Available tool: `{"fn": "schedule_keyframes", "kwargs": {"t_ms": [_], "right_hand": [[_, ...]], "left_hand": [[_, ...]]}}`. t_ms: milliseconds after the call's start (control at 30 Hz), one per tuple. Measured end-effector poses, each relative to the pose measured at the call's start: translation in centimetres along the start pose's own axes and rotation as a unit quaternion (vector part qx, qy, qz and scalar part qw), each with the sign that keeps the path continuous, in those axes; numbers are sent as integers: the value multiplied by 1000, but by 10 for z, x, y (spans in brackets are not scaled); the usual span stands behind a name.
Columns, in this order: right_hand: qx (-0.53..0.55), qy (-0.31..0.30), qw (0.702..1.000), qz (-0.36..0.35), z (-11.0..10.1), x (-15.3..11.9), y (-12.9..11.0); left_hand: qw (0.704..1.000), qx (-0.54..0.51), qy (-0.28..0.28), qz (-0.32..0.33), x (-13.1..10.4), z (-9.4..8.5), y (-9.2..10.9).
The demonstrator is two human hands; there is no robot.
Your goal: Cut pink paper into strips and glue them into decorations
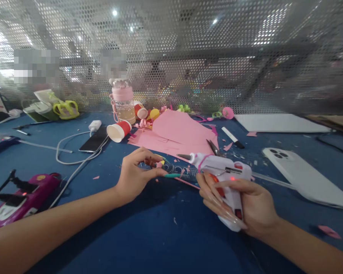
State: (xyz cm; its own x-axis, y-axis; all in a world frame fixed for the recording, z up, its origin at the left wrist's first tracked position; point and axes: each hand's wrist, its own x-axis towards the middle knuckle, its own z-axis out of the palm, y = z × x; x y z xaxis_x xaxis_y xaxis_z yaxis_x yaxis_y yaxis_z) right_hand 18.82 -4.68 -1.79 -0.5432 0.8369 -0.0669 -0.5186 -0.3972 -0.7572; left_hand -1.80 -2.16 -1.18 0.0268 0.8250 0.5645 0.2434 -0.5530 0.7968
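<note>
Glue gun (223, 163) lies within the right grip (254, 207), wrapped around the handle (234, 196), apparently to steady the nozzle (184, 156) toward the left grip (134, 171), which is narrow, contents unclear from where I stand.

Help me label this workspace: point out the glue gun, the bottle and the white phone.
Glue gun (217, 163): head view, on its white body.
Bottle (124, 108): head view, on its clear side below the pink lid.
White phone (304, 177): head view, on its back.
</note>
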Motion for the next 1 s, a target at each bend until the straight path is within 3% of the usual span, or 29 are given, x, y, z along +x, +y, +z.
{"fn": "schedule_keyframes", "kwargs": {"t_ms": [567,767,1000], "right_hand": [[-5,38,999,13,2,-3,-1],[-10,23,1000,8,1,-2,-1],[-11,49,999,15,2,-2,-1]], "left_hand": [[1000,18,-1,-8,-1,-1,2],[998,12,35,-42,0,-1,0],[996,14,79,-25,7,-3,-10]]}}
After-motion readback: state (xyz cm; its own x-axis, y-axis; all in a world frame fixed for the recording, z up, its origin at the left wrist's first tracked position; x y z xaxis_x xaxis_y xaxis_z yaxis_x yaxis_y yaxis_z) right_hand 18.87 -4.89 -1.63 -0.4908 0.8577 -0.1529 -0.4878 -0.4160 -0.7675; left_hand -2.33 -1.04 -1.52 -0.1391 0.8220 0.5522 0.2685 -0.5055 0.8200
